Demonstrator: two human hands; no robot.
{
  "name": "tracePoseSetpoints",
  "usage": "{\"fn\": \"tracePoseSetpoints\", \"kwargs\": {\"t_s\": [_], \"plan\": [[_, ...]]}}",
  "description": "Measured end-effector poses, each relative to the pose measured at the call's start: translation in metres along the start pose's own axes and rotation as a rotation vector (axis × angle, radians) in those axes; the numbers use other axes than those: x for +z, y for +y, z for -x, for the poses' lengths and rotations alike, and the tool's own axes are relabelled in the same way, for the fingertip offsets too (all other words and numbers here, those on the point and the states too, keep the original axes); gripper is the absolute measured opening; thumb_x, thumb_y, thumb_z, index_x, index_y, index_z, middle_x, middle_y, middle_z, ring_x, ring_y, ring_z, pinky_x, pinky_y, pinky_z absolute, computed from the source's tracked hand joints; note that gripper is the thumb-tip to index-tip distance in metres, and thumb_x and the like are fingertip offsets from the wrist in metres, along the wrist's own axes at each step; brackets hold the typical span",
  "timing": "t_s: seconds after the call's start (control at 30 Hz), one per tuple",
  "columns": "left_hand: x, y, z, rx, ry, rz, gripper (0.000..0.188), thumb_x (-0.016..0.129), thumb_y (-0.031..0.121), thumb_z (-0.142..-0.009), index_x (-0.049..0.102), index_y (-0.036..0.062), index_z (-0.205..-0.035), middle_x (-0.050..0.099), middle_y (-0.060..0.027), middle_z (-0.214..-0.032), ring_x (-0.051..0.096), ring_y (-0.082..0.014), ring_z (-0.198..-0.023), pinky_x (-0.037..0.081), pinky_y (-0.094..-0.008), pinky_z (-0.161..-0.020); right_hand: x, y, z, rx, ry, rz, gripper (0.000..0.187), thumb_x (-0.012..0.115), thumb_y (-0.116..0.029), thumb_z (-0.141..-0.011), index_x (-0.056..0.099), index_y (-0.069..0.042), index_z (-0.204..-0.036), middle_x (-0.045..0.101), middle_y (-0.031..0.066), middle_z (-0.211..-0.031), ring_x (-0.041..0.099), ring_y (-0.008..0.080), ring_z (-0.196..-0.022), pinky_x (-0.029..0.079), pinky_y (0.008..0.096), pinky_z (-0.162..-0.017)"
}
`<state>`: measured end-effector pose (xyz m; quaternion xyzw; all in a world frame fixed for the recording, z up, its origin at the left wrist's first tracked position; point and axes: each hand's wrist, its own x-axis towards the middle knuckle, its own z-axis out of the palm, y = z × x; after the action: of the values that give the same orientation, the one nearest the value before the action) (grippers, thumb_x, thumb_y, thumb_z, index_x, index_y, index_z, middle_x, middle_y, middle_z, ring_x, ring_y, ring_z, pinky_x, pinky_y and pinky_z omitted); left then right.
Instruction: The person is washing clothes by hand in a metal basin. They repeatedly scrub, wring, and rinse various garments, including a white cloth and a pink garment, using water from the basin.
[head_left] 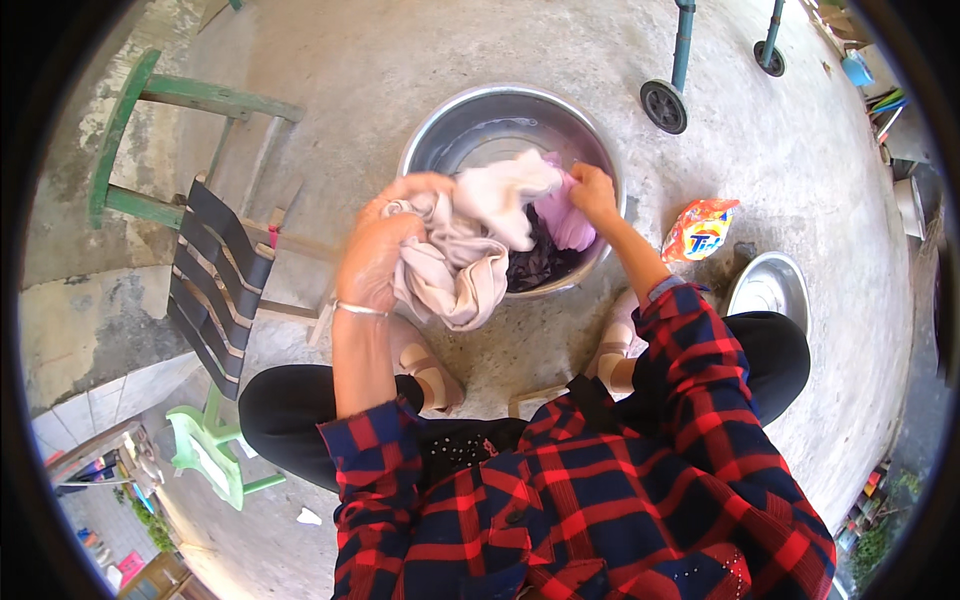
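A wide metal basin point(440, 135) stands on the floor before my feet. My left hand point(385, 230) grips a bunched beige cloth garment point(465, 290), which hangs over the basin's near left rim. A white cloth point(505, 195) lies against it, stretching toward the right side. Above the basin's right part, my right hand point(592, 195) is closed on a pink cloth point(572, 225). Dark wet cloth point(540, 255) sits in the basin beneath. What lies under the bundle is hidden.
An orange detergent bag point(700, 230) and a small metal bowl point(770, 288) stand right of the basin. A slatted wooden chair point(215, 280) is at the left, a light green plastic chair point(205, 450) behind it. Wheeled blue-green legs point(664, 105) stand at the far right.
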<state>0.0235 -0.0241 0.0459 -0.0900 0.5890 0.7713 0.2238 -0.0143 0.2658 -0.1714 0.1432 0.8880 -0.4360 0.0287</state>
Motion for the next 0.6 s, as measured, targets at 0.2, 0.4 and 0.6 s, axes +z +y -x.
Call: {"fn": "tracePoseSetpoints", "kwargs": {"t_s": [0.2, 0.4, 0.6], "plan": [[-0.016, -0.067, -0.056, 0.032, 0.179, -0.075, 0.017, 0.058, 0.002, -0.077, 0.063, -0.0014, -0.093, 0.064, -0.0076, -0.085, 0.062, -0.0139, -0.075, 0.051, -0.0238, -0.065, -0.073, -0.050, -0.022, -0.069, -0.170, -0.497, 0.017, 0.049, 0.003, -0.068, 0.063, -0.001, -0.077, 0.057, 0.0046, -0.062, 0.054, 0.0145, -0.059, 0.041, 0.0297, -0.053], [0.004, -0.161, -0.110, 0.418, 0.233, -1.087, 0.064, 0.074, 0.043, -0.072, 0.057, 0.0058, -0.122, 0.051, -0.0185, -0.130, 0.049, -0.0316, -0.119, 0.041, -0.0461, -0.095, -0.135, -0.141, 0.002, -0.220, -0.174, -0.623, 0.020, 0.047, 0.009, -0.067, 0.060, -0.001, -0.078, 0.053, 0.0001, -0.063, 0.044, 0.0085, -0.054, 0.035, 0.0246, -0.048], [0.013, -0.198, -0.083, 0.105, -0.295, -1.892, 0.089, 0.070, 0.052, -0.071, 0.039, 0.0155, -0.146, 0.020, -0.0118, -0.158, 0.018, -0.0382, -0.144, 0.031, -0.0582, -0.102, -0.189, -0.200, 0.017, -0.407, -0.161, -0.643, 0.023, 0.047, 0.008, -0.067, 0.060, 0.002, -0.085, 0.055, 0.0021, -0.067, 0.047, 0.0081, -0.056, 0.037, 0.0233, -0.048]]}}
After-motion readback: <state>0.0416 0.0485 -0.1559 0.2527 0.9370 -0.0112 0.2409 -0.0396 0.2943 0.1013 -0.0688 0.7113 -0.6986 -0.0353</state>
